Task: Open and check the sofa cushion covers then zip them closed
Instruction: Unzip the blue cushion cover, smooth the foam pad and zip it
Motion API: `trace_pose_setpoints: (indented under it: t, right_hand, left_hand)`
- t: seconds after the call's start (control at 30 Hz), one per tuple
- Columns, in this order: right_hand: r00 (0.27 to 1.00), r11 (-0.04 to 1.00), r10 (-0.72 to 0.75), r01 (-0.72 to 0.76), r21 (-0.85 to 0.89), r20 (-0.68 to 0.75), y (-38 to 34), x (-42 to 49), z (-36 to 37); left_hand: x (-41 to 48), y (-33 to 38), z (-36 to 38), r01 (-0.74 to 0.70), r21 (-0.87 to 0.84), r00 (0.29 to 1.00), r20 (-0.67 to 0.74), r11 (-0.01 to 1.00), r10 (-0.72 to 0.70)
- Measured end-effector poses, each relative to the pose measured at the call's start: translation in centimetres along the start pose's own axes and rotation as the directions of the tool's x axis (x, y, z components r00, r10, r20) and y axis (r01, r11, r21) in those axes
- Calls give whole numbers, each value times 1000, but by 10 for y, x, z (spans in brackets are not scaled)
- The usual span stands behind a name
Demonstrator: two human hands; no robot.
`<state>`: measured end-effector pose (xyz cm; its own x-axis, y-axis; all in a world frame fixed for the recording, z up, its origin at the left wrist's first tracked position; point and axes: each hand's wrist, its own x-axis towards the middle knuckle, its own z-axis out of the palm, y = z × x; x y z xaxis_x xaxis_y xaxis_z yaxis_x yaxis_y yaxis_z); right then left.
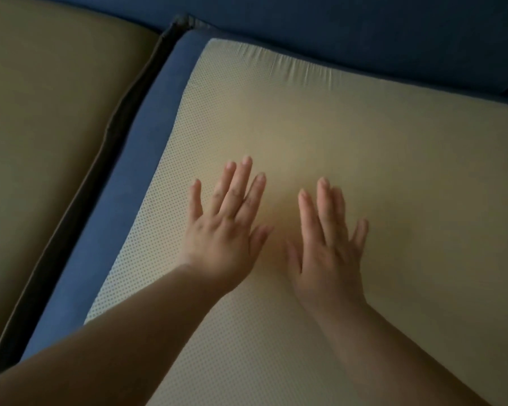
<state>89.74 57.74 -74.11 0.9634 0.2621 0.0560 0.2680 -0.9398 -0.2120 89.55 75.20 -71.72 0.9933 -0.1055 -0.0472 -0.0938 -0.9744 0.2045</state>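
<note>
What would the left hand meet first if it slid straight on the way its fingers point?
Nothing stands in its path: the left hand lies flat on the cushion's beige dotted face, which runs bare to its puckered far edge. Beyond that it would probably meet the blue sofa back.

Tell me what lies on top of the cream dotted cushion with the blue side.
Only the left hand and right hand, fingers straight, flat on the cream dotted cushion. The fabric under the palms is hidden.
</note>
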Motion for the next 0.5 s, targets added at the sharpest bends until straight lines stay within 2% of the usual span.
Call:
trace_pose_setpoints:
  t: [0.03,0.1,0.17,0.23,0.33,0.5]
  right_hand:
    - [1000,999,30,-30,-10,-6,10,-6,-2]
    - [995,996,67,-63,-69,68,28,-19,2]
    - [989,995,48,-36,-89,141,37,-24,9]
    - [994,996,56,-50,-69,95,40,-17,3]
    - [995,992,96,-95,-78,8,56,-21,-7]
    - [986,992,114,-107,-61,122,67,-37,1]
  left_hand:
    - [3,9,2,-31,-17,999,15,999,31]
    - [6,22,18,-65,-16,992,105,998,67]
    - [6,24,33,-44,28,981,189,999,38]
    - [8,24,31,-27,27,988,156,999,22]
    - [3,36,25,-84,23,993,86,996,82]
    - [-4,47,42,-63,34,987,149,997,57]
